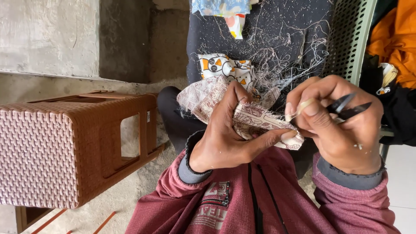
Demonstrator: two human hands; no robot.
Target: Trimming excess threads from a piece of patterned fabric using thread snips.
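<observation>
Thread trimming — our left hand [223, 138] pinches the printed cloth [255, 119]; right hand [338, 125], fingers clenched on black snips [346, 107], needs a steady cut — brown stool [73, 147] beside.

We see soft, even daylight with faint shadows, no glare, sharp focus at centre and slight stretching at the edges.

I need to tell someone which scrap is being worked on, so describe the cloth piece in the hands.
Start at the dark, thread-strewn lap. Below it, the left hand pinches a cream cloth piece with maroon print, beside the right hand holding small black snips. Unlike the white-and-orange patterned scrap above, it is maroon-printed.
</observation>
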